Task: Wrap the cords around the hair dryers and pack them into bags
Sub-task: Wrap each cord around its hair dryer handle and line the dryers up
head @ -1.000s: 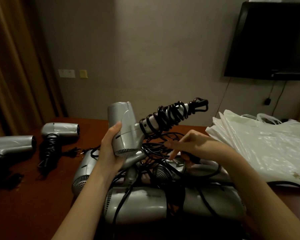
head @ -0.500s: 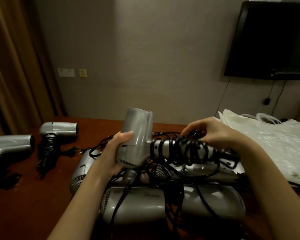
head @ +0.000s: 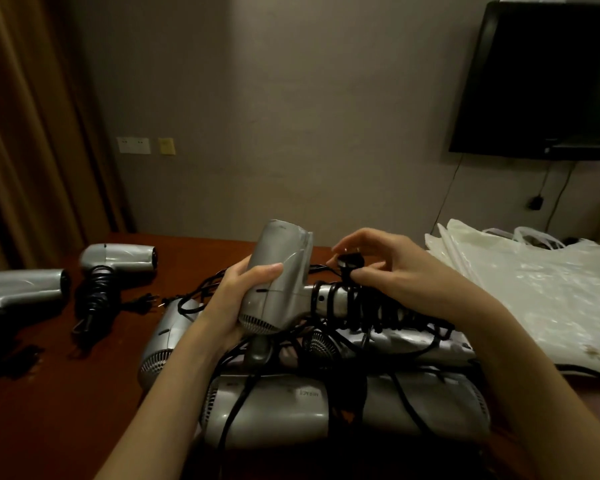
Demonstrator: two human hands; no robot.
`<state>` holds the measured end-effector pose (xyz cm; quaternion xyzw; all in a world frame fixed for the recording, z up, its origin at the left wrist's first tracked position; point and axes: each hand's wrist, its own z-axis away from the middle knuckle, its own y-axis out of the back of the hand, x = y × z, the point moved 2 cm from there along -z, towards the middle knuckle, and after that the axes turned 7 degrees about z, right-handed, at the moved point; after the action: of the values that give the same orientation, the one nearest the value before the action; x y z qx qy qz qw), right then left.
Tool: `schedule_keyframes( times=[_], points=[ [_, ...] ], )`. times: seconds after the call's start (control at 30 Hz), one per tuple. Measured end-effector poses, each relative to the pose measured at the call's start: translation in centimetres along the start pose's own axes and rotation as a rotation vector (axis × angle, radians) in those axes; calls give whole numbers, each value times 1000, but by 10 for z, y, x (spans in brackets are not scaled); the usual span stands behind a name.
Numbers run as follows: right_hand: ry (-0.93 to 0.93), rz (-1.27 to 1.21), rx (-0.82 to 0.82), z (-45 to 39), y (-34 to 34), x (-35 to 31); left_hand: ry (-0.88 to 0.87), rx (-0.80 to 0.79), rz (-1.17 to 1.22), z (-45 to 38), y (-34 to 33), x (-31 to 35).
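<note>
My left hand (head: 238,292) grips the barrel of a silver hair dryer (head: 281,271) held above the table, its handle pointing right. A black cord (head: 378,311) is coiled many times round that handle. My right hand (head: 388,268) hovers over the handle and pinches the cord's black plug (head: 350,262) between thumb and fingers. Beneath lies a pile of several silver hair dryers (head: 326,407) tangled in loose black cords. White plastic bags (head: 541,292) lie stacked at the right.
Two wrapped hair dryers lie on the brown table (head: 84,393) at the left, one (head: 118,259) near the back, another (head: 21,289) at the edge of view. A curtain (head: 32,133) hangs left; a dark television (head: 548,77) hangs on the wall at right.
The held dryer's handle has swung down from pointing up-right to lying level. My right hand rose from the pile to the handle and now pinches the plug.
</note>
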<state>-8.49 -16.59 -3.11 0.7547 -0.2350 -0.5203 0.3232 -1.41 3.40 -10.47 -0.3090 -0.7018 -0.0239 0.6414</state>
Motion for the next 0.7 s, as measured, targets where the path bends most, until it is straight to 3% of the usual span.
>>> schedule_keyframes(
  times=[0.13, 0.27, 0.37, 0.53, 0.7],
  points=[
    [64, 260, -32, 5, -15, -7, 45, 40, 43, -2, 5, 0],
    [129, 400, 75, 4, -27, -11, 135, 100, 143, -1, 6, 4],
    [143, 363, 129, 5, -36, -8, 142, 182, 213, 4, 7, 8],
    [108, 234, 212, 3, -47, -16, 25, 344, 584, 21, 25, 22],
    [72, 121, 236, -25, -52, -45, 52, 338, 339, 49, 28, 37]
  ],
)
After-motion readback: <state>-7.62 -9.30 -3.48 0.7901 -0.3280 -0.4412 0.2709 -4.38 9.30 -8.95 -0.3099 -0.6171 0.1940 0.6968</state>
